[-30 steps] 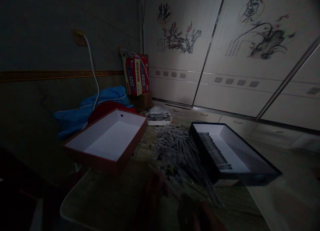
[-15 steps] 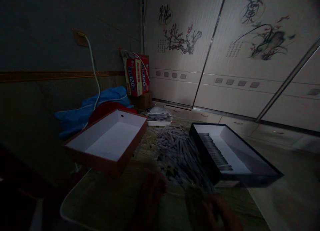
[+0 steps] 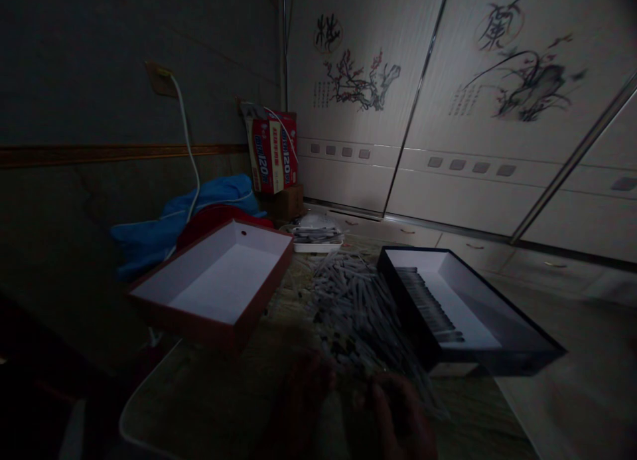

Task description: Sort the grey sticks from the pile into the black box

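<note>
In dim light my left hand (image 3: 306, 387) rests low over the table, its fingers curled together at the near edge of a heap of slim, translucent pen-like sticks (image 3: 358, 301). My right hand (image 3: 401, 407) is close beside it, thumb and fingers bent inward at the same edge of the heap. Whatever either hand pinches is lost in the dark. Small black pieces (image 3: 343, 344) lie at the heap's near end. To the right, a dark box lid (image 3: 497, 301) holds a row of similar sticks (image 3: 430, 307) laid side by side.
A red-brown open box (image 3: 213, 281) with a white inside stands at the left. A white tray (image 3: 318, 246) with more sticks sits behind the heap. Farther back are a blue cloth (image 3: 213, 198), a red carton (image 3: 273, 151) and a white cable (image 3: 186, 141).
My right hand has moved left and slightly up, nearer my left hand, and its fingers have curled in. My left hand has hardly shifted.
</note>
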Motion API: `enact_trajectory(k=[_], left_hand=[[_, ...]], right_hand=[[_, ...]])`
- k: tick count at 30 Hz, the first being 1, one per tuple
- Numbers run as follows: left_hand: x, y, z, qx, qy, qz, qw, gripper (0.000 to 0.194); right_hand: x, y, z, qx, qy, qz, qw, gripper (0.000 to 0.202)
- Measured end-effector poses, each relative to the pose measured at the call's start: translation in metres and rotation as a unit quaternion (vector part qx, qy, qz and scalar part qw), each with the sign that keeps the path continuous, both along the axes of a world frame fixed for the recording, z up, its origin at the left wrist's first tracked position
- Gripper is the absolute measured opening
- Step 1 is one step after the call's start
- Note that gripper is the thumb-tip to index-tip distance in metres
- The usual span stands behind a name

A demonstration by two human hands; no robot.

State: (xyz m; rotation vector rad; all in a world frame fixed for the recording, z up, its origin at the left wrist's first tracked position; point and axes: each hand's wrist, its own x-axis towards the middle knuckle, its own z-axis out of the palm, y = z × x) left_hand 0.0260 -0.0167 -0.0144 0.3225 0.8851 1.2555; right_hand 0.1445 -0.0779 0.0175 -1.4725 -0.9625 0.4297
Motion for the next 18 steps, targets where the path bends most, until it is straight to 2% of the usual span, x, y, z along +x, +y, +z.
enact_trajectory(k=[4,9,18], left_hand=[[0.000,0.000,-0.005,0.000,-0.003,0.007,1.000,0.006],[-0.002,0.003,-0.009,-0.004,-0.017,0.013,1.000,0.011],[-0.001,0.001,-0.009,-0.005,-0.032,0.009,0.999,0.008]], right_hand=[[-0.002,0.001,-0.001,0.004,-0.002,0.001,1.000,0.036],[-0.002,0.000,-0.001,0.013,-0.034,-0.053,0.998,0.034],[-0.001,0.007,-0.001,-0.001,0.000,0.010,1.000,0.033]])
